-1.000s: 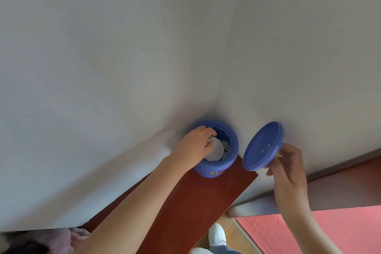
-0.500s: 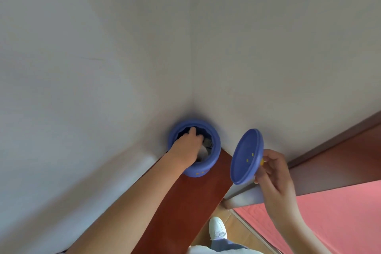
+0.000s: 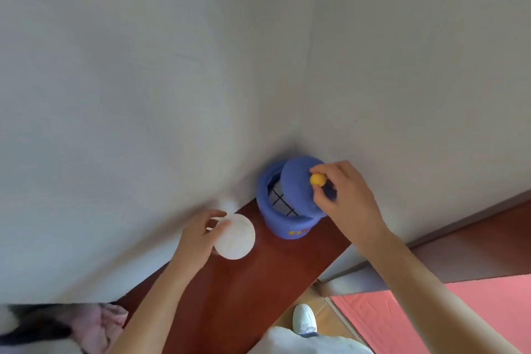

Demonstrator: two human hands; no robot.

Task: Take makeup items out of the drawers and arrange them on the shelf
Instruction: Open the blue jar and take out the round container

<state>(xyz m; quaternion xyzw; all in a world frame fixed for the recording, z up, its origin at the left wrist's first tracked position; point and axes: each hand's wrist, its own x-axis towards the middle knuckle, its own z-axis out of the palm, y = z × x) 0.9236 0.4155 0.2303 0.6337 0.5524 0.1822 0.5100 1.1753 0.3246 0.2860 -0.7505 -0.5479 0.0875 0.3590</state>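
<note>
We see lid [image 3: 296, 190] covering much of blue jar [image 3: 284, 227], gridded contents unclear | left hand [image 3: 195, 238] masks part of white disc [image 3: 238, 238] | pink cloth [image 3: 100, 325] blurs, cut off bottom-left

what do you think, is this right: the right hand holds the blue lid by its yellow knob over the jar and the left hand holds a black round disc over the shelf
Not quite. The head view shows the disc in the left hand is white, not black. The rest stands: the right hand holds the blue lid by its yellow knob over the jar, and the disc is over the shelf.
</note>
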